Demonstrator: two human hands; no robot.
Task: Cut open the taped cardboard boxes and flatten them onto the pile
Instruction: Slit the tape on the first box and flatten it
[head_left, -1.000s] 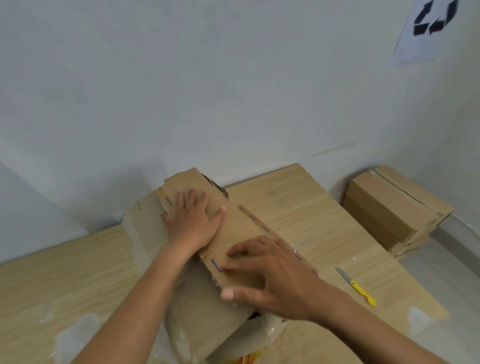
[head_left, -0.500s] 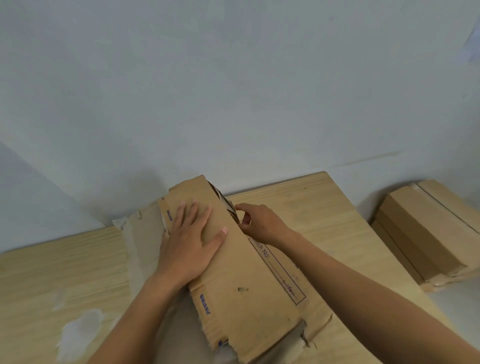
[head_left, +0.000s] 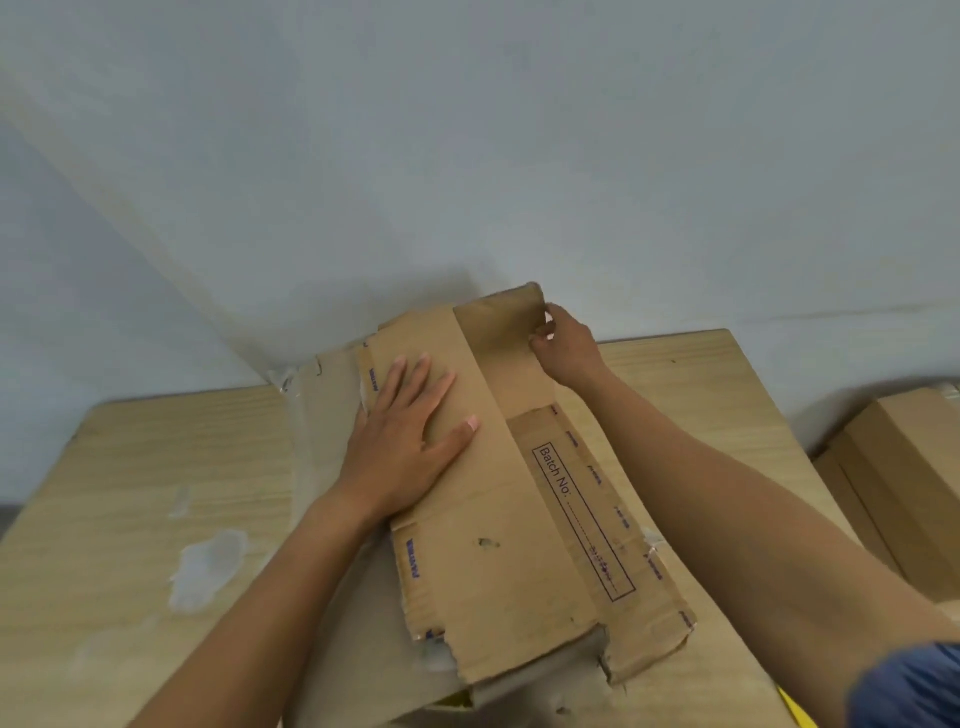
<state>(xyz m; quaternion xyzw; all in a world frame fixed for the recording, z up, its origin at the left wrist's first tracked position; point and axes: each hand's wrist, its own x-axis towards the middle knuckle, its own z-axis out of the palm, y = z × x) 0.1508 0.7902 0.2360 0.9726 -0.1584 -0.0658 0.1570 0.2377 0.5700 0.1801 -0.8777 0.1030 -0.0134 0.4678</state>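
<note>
A flattened brown cardboard box printed "Batch No:" lies on the wooden table, on top of other flattened cardboard. My left hand presses flat on its upper left panel, fingers spread. My right hand pinches the edge of the far flap, which is lifted up off the pile near the wall. Torn tape edges show at the box's near end.
Closed cardboard boxes are stacked on the floor at the right, beside the table. White tape residue marks the table's left part. Something yellow shows at the table's near right edge. The wall stands just behind the pile.
The far flap has swung open and up under my right hand, which moved toward the wall. My left hand stays pressed on the same panel. The view has dropped and shifted left.
</note>
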